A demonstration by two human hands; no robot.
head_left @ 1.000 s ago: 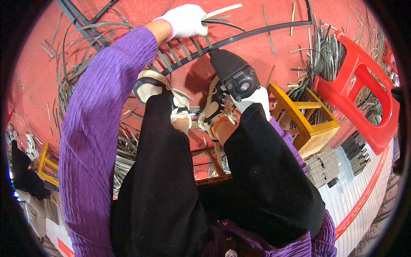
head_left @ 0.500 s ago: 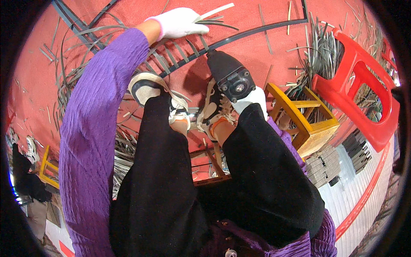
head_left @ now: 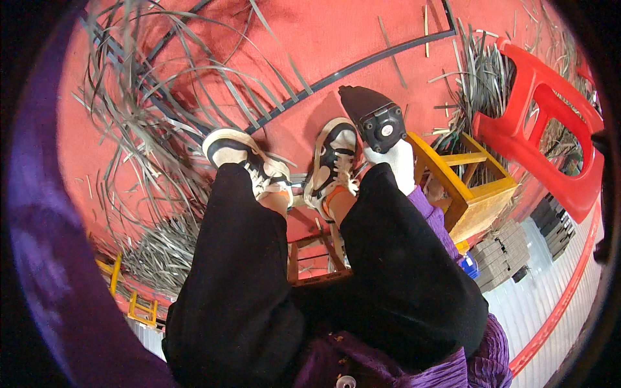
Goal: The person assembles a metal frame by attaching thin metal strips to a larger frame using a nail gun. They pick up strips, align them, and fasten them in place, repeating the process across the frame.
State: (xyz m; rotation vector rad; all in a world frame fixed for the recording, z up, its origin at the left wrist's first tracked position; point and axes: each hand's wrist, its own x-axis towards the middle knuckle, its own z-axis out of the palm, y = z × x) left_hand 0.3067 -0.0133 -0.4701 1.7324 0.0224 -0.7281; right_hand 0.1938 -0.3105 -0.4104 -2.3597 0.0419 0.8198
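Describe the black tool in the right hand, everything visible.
The tool is black and chunky, plastic by its look, with a tapered dark end pointing away and a squarish body bearing a round light-coloured disc and small screws. The white-gloved right hand grips it from below, holding it above the red floor, beside the right shoe.

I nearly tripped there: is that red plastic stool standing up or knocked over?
Knocked over: the red stool lies on its side on the floor, its leg openings facing up.
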